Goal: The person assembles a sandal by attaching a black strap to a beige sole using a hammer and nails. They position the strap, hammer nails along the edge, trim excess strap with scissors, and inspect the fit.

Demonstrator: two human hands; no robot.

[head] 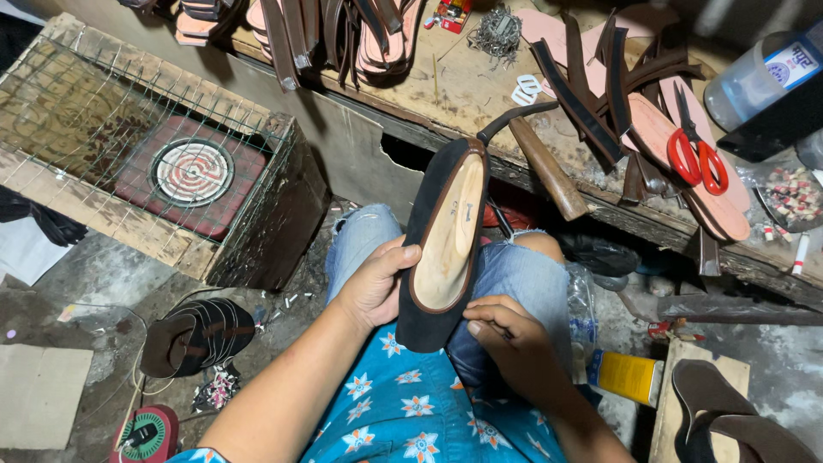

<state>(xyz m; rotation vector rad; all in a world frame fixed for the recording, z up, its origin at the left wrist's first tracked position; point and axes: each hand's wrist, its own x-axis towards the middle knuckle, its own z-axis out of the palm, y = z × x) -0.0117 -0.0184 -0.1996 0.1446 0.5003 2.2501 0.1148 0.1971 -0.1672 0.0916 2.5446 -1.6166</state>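
Black suede covers the outside of the flat shoe (446, 244) held over the person's lap, its tan insole facing up and its toe pointing away toward the workbench (480, 94). The left hand (375, 285) is closed on the shoe's left edge near the heel, thumb lying across the brown rim, fingers hidden beneath. The right hand (506, 336) is curled against the shoe's heel end from below and to the right, its thumb tip touching the suede; whether its fingers truly clamp the shoe or only brace it cannot be told. Under the shoe are the person's knees in faded jeans (523, 270), with a blue flowered shirt (411, 407) nearer the camera. Just beyond the shoe's toe a wooden-handled hammer (544, 163) lies on the bench edge, nearly touching the toe. Farther right of the shoe, red-handled scissors (696, 154) rest on pinkish soles (686, 163), amid dark leather straps (591, 103). Well to the left of the shoe stands a wire-covered box holding an electric coil heater (192, 171). Below and left of the shoe, a strappy brown sandal (199, 334) lies on the concrete floor; low to the right sits a yellow tin (627, 375).
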